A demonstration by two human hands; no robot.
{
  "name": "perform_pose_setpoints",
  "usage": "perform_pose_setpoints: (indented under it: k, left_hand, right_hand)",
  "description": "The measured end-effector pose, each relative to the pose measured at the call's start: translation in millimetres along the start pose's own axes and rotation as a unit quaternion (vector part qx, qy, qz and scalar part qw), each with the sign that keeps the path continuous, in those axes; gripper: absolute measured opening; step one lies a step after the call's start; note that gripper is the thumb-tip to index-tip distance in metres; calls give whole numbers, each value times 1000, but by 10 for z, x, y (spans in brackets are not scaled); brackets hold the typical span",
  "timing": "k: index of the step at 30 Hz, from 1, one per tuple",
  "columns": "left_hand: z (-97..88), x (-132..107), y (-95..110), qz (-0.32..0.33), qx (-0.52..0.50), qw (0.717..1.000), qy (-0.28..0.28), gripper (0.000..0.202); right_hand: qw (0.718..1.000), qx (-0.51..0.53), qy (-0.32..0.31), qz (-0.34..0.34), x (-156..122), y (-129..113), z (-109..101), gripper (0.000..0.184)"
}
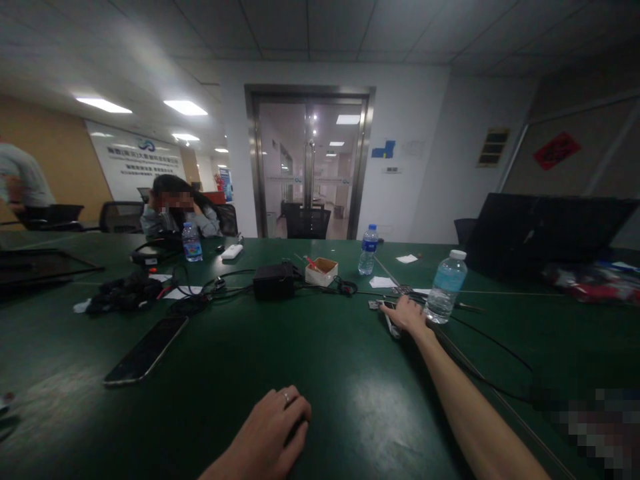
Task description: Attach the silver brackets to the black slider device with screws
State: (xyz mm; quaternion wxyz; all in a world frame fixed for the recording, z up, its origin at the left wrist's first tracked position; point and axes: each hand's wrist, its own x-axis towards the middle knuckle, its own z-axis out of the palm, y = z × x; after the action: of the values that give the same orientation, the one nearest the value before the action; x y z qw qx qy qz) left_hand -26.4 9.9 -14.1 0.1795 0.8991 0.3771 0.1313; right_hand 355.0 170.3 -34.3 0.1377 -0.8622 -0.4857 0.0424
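My left hand [273,427] rests on the near part of the green table [330,360]. Its fingers are loosely curled, a ring is on one of them, and nothing shows in the grasp. Stretched far forward, my right hand [407,315] has its fingers closed over a small dark and silver-white object [391,328], whose kind I cannot make out. That object lies at the table surface, partly hidden by the fingers. Just right of this hand stands a large water bottle [447,287] with a white cap, close to the wrist.
A phone [147,350] lies at left, behind it a black cable bundle [123,293]. A black box [274,281], a small open box [321,272] and a blue-capped bottle [369,250] stand mid-table. Another bottle [191,242] is near a seated person [180,207]. Cables run right.
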Motion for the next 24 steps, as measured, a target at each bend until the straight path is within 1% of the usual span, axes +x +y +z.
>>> perform_pose_setpoints:
  k: [8,11,15,19,24]
  left_hand:
    - [30,-3,-26,0,9,1000,2,19]
    - [42,-3,-38,-2,12,1000,3,19]
    - [37,-2,-40,-2,2,1000,-5,18]
    - [39,1,-34,0,2,1000,3,18]
    - [54,-1,-35,7,8,1000,12,17]
  right_hand:
    - [1000,-12,-8,-20,-1,-8,5,72]
    - [1000,-9,-3,-20,-7,-26,-1,75]
    - [1000,-8,-5,-19,-4,-27,-1,74]
    - [999,-18,-23,-21,6,-23,-27,76]
    - [998,-20,-66,2,-16,-76,-157,83]
